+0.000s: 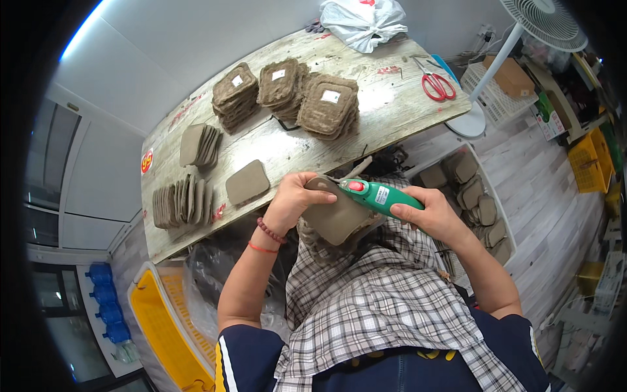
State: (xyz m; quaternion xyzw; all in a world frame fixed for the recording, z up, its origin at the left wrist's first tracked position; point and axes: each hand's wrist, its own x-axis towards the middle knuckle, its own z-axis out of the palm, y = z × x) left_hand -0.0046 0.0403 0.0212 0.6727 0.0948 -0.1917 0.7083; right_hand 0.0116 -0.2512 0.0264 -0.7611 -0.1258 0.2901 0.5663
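My left hand (pixel 302 196) pinches the upper edge of a flat grey-brown pad (pixel 338 221) with rounded corners, thumb on top. The pad is held over my lap, just off the table's near edge. My right hand (pixel 436 214) is wrapped round a green handheld power trimmer (pixel 382 197) with a red button. Its head meets the pad's upper right edge, and the tip is too small to make out. Fuzzy brown material shows under the pad. On the table, one loose pad (pixel 248 181) lies flat left of my left hand.
The worn wooden table (pixel 261 145) bears fuzzy brown stacks (pixel 330 108), leaning rows of pads (pixel 183 201), red-handled scissors (pixel 437 86) and a white plastic bag (pixel 363 23). A white bin (pixel 513 245) of pads stands at right, a yellow basket (pixel 160 326) lower left, a fan (pixel 542 23) upper right.
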